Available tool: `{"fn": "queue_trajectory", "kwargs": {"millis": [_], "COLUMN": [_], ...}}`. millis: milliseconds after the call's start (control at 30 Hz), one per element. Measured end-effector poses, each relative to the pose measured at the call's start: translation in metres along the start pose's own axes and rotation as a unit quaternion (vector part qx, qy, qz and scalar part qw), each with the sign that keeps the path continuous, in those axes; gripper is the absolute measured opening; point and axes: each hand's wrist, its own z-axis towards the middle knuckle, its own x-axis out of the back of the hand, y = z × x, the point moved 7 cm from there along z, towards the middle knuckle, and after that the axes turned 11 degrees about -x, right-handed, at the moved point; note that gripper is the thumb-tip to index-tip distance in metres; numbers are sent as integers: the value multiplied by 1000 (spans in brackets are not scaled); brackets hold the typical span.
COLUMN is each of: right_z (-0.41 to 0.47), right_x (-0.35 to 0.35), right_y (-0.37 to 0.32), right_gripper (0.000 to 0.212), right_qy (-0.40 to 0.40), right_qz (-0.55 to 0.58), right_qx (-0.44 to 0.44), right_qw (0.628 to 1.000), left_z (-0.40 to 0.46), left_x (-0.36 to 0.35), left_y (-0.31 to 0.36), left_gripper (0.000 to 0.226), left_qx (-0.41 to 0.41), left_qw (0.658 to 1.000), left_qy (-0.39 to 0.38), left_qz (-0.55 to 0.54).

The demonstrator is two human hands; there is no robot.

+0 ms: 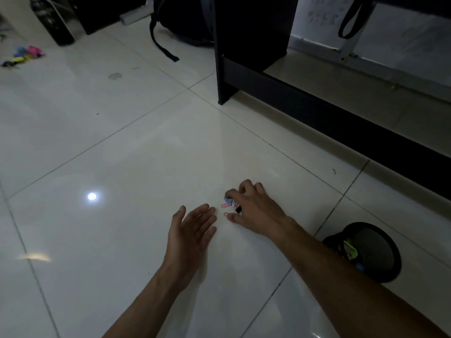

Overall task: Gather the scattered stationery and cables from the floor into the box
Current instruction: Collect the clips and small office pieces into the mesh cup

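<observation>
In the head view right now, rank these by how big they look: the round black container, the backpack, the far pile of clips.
1. backpack, though partly cut off
2. round black container, nearer the camera, so uncertain against the backpack
3. far pile of clips

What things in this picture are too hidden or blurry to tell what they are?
- Head view: right hand covers most of the small clips; count unclear.
- Colourful pile, far left: too small and blurred to name.
- Round black container: dim inside and partly behind the arm; contents unclear.
- Backpack: cut by the top edge.
</observation>
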Motion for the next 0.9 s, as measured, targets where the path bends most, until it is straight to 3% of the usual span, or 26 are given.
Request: {"fn": "queue_trajectory", "kwargs": {"millis": [200, 433, 633, 900], "right_z": [-21, -50, -67, -89], "right_x": [-1, -11, -14, -16], "right_y": [-5, 7, 16, 38], "right_gripper": [25, 15, 13, 16], "right_qy": [3, -11, -9, -62], "right_qz": [2, 20, 24, 84], "right_qx": [37, 6, -5, -48], "right_qw": [999, 1000, 1000, 993], "left_z": [-8, -24, -39, -59], "left_x": [2, 0, -7, -15], "left_y": [-7, -24, -34, -46], "left_gripper": [55, 57, 60, 62], "left_qx": [17, 58, 100, 146], "left_qw": [1000, 998, 992, 986], "left_qy": [-1, -4, -6, -18], "left_qz": [4, -35, -78, -84]}}
